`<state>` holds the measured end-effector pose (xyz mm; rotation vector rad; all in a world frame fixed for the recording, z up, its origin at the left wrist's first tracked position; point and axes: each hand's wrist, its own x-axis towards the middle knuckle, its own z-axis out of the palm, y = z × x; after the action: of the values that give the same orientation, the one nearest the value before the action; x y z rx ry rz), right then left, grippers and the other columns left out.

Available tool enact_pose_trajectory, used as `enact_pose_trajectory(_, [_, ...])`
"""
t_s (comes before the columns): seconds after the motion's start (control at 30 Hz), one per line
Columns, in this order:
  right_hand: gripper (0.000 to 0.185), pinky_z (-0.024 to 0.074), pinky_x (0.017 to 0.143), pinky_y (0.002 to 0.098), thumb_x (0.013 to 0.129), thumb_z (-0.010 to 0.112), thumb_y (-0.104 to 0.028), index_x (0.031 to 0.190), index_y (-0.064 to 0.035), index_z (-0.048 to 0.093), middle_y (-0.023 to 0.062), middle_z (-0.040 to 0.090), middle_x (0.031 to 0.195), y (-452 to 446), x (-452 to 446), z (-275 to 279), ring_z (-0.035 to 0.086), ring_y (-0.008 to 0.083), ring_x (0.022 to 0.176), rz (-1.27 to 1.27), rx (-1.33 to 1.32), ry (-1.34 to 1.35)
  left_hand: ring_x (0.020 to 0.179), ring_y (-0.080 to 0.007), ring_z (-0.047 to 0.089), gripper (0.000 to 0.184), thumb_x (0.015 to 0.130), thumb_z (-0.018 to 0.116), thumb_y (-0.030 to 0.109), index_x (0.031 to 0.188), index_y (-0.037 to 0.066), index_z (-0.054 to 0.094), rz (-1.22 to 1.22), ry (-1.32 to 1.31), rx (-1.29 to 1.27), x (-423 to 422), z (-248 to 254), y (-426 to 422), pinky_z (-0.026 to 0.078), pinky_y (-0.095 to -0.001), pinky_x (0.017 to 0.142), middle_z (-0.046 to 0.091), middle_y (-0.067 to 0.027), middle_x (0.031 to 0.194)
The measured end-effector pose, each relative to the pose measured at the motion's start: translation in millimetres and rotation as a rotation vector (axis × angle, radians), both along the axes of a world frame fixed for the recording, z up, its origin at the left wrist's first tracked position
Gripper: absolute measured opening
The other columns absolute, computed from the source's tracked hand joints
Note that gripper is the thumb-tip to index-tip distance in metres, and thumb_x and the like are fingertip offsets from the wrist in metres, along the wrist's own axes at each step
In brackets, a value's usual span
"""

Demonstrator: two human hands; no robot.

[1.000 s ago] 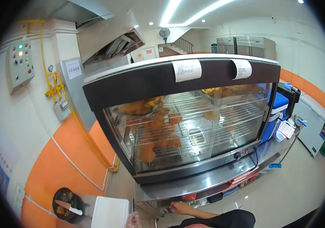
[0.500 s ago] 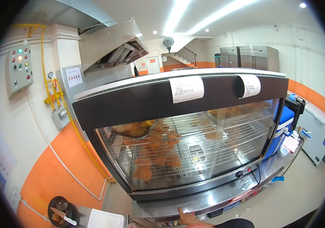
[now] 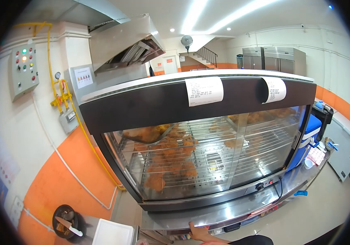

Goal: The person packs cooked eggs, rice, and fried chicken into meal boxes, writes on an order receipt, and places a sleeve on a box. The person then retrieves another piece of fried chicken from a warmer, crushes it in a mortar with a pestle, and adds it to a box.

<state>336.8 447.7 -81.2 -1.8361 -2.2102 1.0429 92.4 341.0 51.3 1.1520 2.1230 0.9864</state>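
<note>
Orange/wht wall [image 3: 62, 167] — s/s counter [image 3: 224, 212] w/ glass cabinet [image 3: 199, 141]

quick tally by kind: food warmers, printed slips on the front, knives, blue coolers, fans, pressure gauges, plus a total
food warmer: 1
printed slips: 2
knife: 1
blue cooler: 1
fan: 1
pressure gauge: 1
total: 7

Bright ceiling strips [image 3: 197, 14], glare on glass and steel, fisheye-curved dark edges.
</note>
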Motion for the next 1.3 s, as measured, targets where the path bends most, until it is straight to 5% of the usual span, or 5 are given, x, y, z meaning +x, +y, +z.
enact_pose_trajectory(0.47, [0.040, 0.0479, 0.091, 0.0467, 0.089, 0.045, -0.017, 0.129, -0.0154, 0.051, 0.0235, 0.061, 0.113, -27.0, -28.1, -8.1, 0.057, 0.0393, 0.112, 0.568, -0.081, -0.106, 0.097, -0.0315, 0.061, 0.039, 0.090, 0.064, 0.027, 0.124, 0.009, 0.056, 0.048, 0.065, 0.026, -4.4, 3.7, -64.2, 0.048, -0.0393, 0.084, 0.065, -0.0152, 0.108])
enact_pose_trajectory(0.97, [0.014, 0.0493, 0.074, 0.0470, 0.080, 0.057, -0.016, 0.091, -0.0086, 0.063, 0.0152, 0.066, 0.090, -264.0, -147.0, 15.7, 0.062, 0.0355, 0.089, 1.090, 0.110, 0.095, 0.099, -0.0326, 0.061, 0.037, 0.091, 0.062, 0.025, 0.124, 0.009, 0.056, 0.270, 0.361, 0.178, -13.0, -51.9, -413.5, 0.048, -0.0390, 0.085, 0.064, -0.0153, 0.109])
enact_pose_trajectory(1.03, [0.019, 0.0498, 0.076, 0.0450, 0.075, 0.058, -0.008, 0.094, -0.0070, 0.062, 0.0173, 0.065, 0.091, -321.1, -160.6, 5.1, 0.062, 0.0355, 0.090, 1.217, 0.068, 0.284, 0.106, -0.0339, 0.058, 0.035, 0.091, 0.061, 0.022, 0.123, 0.009, 0.056, 0.508, 0.170, -0.218, 27.2, 10.2, -463.1, 0.048, -0.0397, 0.088, 0.060, -0.0146, 0.120])
enact_pose_trajectory(1.13, [0.022, 0.0495, 0.078, 0.0427, 0.073, 0.055, 0.001, 0.094, -0.0057, 0.061, 0.0170, 0.064, 0.096, -392.2, -189.0, -21.4, 0.062, 0.0337, 0.092, 1.444, 0.069, 0.633, 0.079, -0.0234, 0.067, 0.032, 0.086, 0.064, 0.032, 0.106, 0.007, 0.066, 0.923, 0.087, -0.008, 49.0, -54.6, -567.9, 0.052, -0.0360, 0.071, 0.070, -0.0114, 0.094])
enact_pose_trajectory(1.3, [0.015, 0.0500, 0.063, 0.0320, 0.087, 0.064, -0.019, 0.084, -0.0040, 0.067, 0.0077, 0.068, 0.074, -463.7, -256.1, 88.4, 0.063, 0.0167, 0.066, 1.620, -0.116, 0.315, 0.079, -0.0236, 0.065, 0.033, 0.087, 0.063, 0.031, 0.111, 0.008, 0.063, 1.416, 0.042, -0.200, 133.6, -56.0, -706.5, 0.051, -0.0347, 0.071, 0.067, -0.0117, 0.097])
